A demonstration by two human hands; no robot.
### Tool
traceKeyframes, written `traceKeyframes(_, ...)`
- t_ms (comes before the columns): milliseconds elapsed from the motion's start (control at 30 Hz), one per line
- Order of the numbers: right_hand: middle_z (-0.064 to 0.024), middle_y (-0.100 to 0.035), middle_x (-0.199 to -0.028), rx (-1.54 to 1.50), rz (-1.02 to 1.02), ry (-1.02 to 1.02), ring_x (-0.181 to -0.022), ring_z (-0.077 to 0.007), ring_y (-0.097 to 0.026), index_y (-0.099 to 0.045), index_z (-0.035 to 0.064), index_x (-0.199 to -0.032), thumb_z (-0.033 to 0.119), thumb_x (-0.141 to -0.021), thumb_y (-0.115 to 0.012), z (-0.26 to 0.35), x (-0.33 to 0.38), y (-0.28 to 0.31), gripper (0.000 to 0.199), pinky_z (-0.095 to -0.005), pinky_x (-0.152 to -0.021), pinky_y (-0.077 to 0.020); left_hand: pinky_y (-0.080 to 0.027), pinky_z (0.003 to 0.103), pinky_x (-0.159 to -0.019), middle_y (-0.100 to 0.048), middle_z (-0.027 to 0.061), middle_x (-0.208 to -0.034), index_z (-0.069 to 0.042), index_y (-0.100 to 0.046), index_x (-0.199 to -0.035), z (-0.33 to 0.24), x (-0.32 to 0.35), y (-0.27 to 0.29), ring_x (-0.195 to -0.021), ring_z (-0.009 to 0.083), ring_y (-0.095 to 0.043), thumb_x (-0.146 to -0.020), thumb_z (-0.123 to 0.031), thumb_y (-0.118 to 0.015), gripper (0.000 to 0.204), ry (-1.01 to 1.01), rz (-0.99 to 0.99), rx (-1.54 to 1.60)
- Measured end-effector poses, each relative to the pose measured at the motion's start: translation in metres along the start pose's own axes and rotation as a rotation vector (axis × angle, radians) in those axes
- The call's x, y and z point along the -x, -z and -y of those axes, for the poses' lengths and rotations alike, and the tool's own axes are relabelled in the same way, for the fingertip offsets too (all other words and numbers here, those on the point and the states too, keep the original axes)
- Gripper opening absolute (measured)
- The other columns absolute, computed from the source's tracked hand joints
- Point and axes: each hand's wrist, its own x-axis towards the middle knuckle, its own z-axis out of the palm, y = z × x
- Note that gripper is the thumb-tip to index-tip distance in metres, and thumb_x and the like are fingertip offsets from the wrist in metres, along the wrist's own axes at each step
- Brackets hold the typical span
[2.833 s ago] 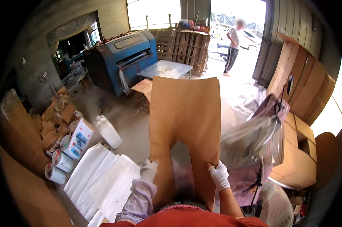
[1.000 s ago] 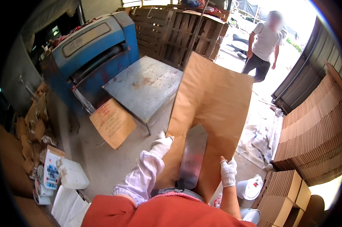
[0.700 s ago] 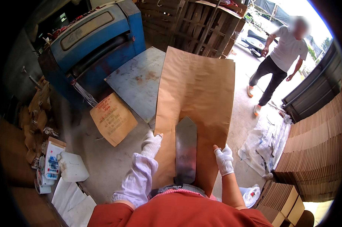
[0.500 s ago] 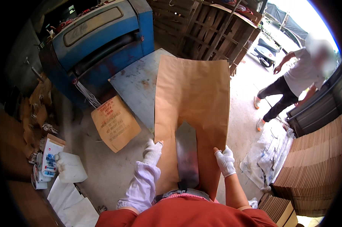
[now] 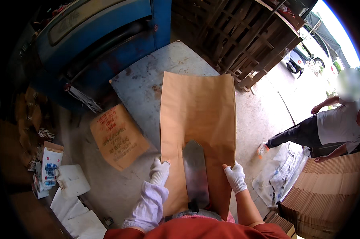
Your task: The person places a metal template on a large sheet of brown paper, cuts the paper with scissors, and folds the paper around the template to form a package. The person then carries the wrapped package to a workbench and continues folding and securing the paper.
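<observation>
I hold the large flat brown cardboard sheet [image 5: 198, 119] by its near edge, left hand [image 5: 159, 172] and right hand [image 5: 235, 177] in white gloves, fingers closed on either side. It stretches away from me over the grey metal bench [image 5: 144, 85]. Keeping both grips level should lay it down square.

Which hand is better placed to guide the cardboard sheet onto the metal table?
Probably the left hand: it grips the cardboard sheet on the edge nearer the grey metal table and blue machine. The right hand holds the edge farther from the machine.
</observation>
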Motion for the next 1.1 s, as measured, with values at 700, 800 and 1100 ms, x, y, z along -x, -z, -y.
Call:
traceKeyframes(700, -0.0240, -0.072, -0.099, 0.169, 0.370, -0.035, -0.097, -0.0397, -0.069, -0.063, 0.0093, -0.127, 0.037, -0.087, -0.068, -0.049, -0.230, -0.064, 0.049, -0.0459, -0.086, -0.0531, -0.050, 0.038, -0.064, -0.068, 0.0107, -0.081, -0.003, -0.060, -0.099, 0.056, -0.151, -0.141, -0.070, 0.0236, -0.063, -0.087, -0.025, -0.071, 0.028, 0.136, -0.111, 0.231)
traceKeyframes(800, -0.0222, -0.072, -0.099, 0.149, 0.349, 0.002, -0.097, -0.0376, -0.069, -0.066, 0.0089, -0.121, 0.036, -0.088, -0.067, -0.021, -0.281, -0.063, 0.043, -0.0445, -0.085, -0.0536, -0.049, 0.037, -0.062, -0.067, 0.0088, -0.080, -0.003, -0.059, -0.101, -0.007, -0.179, -0.138, -0.069, 0.0226, -0.063, -0.088, -0.022, -0.070, 0.026, 0.250, -0.098, 0.166)
traceKeyframes(1100, -0.0226, -0.072, -0.098, 0.075, 0.260, 0.203, -0.093, -0.0329, -0.070, -0.068, -0.0041, -0.109, 0.043, -0.085, -0.071, 0.021, -0.521, -0.102, 0.053, -0.0410, -0.084, -0.0519, -0.053, 0.043, -0.071, -0.068, 0.0210, -0.091, 0.003, -0.056, -0.106, -0.118, -0.344, -0.160, -0.082, 0.0313, -0.069, -0.090, -0.038, -0.065, 0.045, 0.115, -0.215, 0.073)
